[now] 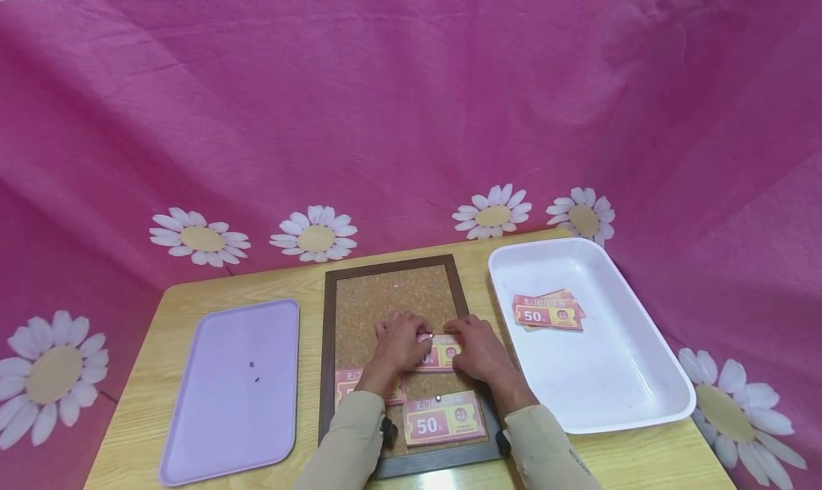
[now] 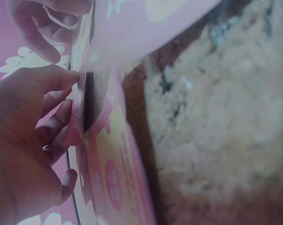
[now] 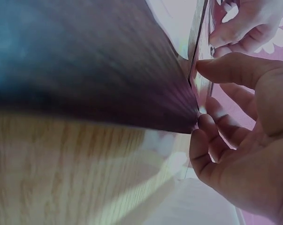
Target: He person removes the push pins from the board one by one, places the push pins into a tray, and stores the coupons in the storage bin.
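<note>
Both hands work over a cork board [image 1: 369,294] with a dark frame. A red and yellow coupon [image 1: 443,354] marked 50 lies on the cork between them. My left hand [image 1: 399,342] pinches a small push pin [image 3: 212,49] at the coupon's top edge between thumb and forefinger. With bent, spread fingers, my right hand [image 1: 481,349] touches the coupon's right side with its thumb [image 3: 218,69]. A second coupon [image 1: 443,420] with a pin at its top lies nearer the front. A third coupon [image 1: 347,381], partly hidden by the left forearm, lies at left.
Left of the board, a lavender tray [image 1: 237,419] carries two tiny dark bits [image 1: 252,364]. Right of it stands a white tray [image 1: 616,376] with several stacked coupons [image 1: 546,313]. All rest on a wooden table [image 1: 148,397], with a pink flowered cloth [image 1: 398,140] hanging behind.
</note>
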Demonstrator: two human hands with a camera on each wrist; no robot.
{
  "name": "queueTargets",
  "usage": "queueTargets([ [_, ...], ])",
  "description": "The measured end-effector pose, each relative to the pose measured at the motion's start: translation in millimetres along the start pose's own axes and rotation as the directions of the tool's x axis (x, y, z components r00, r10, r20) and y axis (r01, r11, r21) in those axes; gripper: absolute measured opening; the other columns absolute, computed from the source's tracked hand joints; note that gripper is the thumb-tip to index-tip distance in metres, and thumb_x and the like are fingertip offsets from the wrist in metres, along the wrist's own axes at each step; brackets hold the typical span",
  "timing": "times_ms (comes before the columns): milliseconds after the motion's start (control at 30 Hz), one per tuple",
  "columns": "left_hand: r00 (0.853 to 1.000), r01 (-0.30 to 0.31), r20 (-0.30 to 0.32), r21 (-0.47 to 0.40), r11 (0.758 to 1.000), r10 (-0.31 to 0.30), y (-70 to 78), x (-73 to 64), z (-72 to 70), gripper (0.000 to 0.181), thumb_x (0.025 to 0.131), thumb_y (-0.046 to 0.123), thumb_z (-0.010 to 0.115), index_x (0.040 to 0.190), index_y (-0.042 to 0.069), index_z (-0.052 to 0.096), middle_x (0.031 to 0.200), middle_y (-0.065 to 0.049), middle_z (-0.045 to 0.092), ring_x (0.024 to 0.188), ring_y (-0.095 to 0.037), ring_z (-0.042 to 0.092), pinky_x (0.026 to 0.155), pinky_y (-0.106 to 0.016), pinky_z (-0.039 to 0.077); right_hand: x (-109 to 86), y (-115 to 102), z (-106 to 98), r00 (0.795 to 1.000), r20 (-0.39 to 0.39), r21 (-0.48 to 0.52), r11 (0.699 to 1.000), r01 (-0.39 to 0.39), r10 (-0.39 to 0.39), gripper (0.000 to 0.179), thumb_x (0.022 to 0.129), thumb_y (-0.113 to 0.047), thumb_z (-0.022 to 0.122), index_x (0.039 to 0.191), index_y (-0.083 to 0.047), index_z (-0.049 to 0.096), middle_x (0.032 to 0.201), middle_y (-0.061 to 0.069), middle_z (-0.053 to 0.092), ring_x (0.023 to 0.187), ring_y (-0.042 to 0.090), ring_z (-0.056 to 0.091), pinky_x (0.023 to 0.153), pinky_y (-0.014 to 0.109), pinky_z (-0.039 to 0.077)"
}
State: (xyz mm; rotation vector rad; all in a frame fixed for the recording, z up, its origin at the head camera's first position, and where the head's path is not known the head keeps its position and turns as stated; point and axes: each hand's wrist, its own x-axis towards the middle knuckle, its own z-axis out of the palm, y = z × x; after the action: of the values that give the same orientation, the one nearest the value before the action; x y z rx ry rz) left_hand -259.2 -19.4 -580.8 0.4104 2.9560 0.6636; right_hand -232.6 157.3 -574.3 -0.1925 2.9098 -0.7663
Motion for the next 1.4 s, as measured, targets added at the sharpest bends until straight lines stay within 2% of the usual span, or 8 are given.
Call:
queueTargets([
  [233, 1.000, 0.029, 0.003, 0.000, 1.000, -0.029, 1.1, 3.1, 2.1, 0.017, 0.079, 0.031, 0.067, 0.094, 0.023, 0.070, 0.098, 0.004, 0.061, 0.094, -0.018, 0.048, 0.076, -0.040, 0.027, -3.0, -2.3, -0.7, 0.999, -0.038, -0.020, 1.000, 0.007, -0.008, 0.056, 0.067, -0.012, 0.079, 0.120, -0.021, 0.065, 0.115, 0.006, 0.057, 0.101, 0.024, 0.051, 0.088, 0.040, 0.044],
  [433, 1.000, 0.031, -0.002, 0.009, 0.999, -0.031, 2.0, 4.2, 2.4, 0.015, 0.079, 0.030, 0.067, 0.092, 0.024, 0.071, 0.099, 0.004, 0.062, 0.095, -0.018, 0.049, 0.076, -0.041, 0.027, -3.1, -3.5, -1.4, 0.999, -0.009, 0.011, 0.999, -0.031, 0.031, 0.055, 0.068, -0.011, 0.079, 0.120, -0.021, 0.064, 0.110, 0.004, 0.054, 0.090, 0.020, 0.051, 0.084, 0.037, 0.045],
  [567, 0.999, 0.041, 0.003, 0.002, 0.999, -0.041, 3.0, 4.7, 2.3, 0.014, 0.079, 0.029, 0.066, 0.092, 0.024, 0.071, 0.100, 0.004, 0.062, 0.094, -0.018, 0.048, 0.077, -0.041, 0.026, -3.2, -3.4, -2.9, 0.999, 0.015, 0.029, 0.999, -0.046, 0.045, 0.055, 0.069, -0.009, 0.077, 0.121, -0.021, 0.064, 0.115, 0.006, 0.056, 0.092, 0.020, 0.054, 0.087, 0.039, 0.046],
  [833, 1.000, 0.031, -0.007, 0.012, 0.999, -0.031, 3.1, 5.7, 3.5, 0.013, 0.082, 0.030, 0.065, 0.092, 0.025, 0.072, 0.099, 0.005, 0.062, 0.092, -0.017, 0.047, 0.078, -0.041, 0.026, -2.9, -0.2, -2.0, 1.000, 0.009, 0.038, 0.999, -0.008, 0.008, 0.054, 0.068, -0.007, 0.077, 0.119, -0.018, 0.064, 0.121, 0.007, 0.061, 0.107, 0.024, 0.058, 0.097, 0.043, 0.045],
  [1067, 1.000, 0.023, -0.007, -0.010, 1.000, -0.023, 2.0, 6.7, 4.2, 0.013, 0.085, 0.030, 0.065, 0.093, 0.024, 0.072, 0.099, 0.005, 0.062, 0.092, -0.017, 0.046, 0.078, -0.041, 0.025, -0.7, -1.6, -2.1, 0.999, 0.031, 0.062, 0.997, -0.041, 0.040, 0.051, 0.071, -0.008, 0.077, 0.119, -0.019, 0.064, 0.117, 0.007, 0.062, 0.101, 0.023, 0.057, 0.095, 0.044, 0.045],
  [1400, 1.000, -0.031, 0.003, 0.021, 0.999, 0.031, 0.4, 5.5, 5.6, 0.011, 0.086, 0.028, 0.064, 0.095, 0.024, 0.069, 0.102, 0.005, 0.061, 0.097, -0.018, 0.047, 0.081, -0.043, 0.025, 0.1, -0.9, -1.9, 0.997, 0.053, 0.067, 0.996, -0.051, 0.047, 0.051, 0.071, -0.008, 0.077, 0.119, -0.019, 0.064, 0.115, 0.007, 0.062, 0.098, 0.023, 0.057, 0.093, 0.044, 0.045],
])
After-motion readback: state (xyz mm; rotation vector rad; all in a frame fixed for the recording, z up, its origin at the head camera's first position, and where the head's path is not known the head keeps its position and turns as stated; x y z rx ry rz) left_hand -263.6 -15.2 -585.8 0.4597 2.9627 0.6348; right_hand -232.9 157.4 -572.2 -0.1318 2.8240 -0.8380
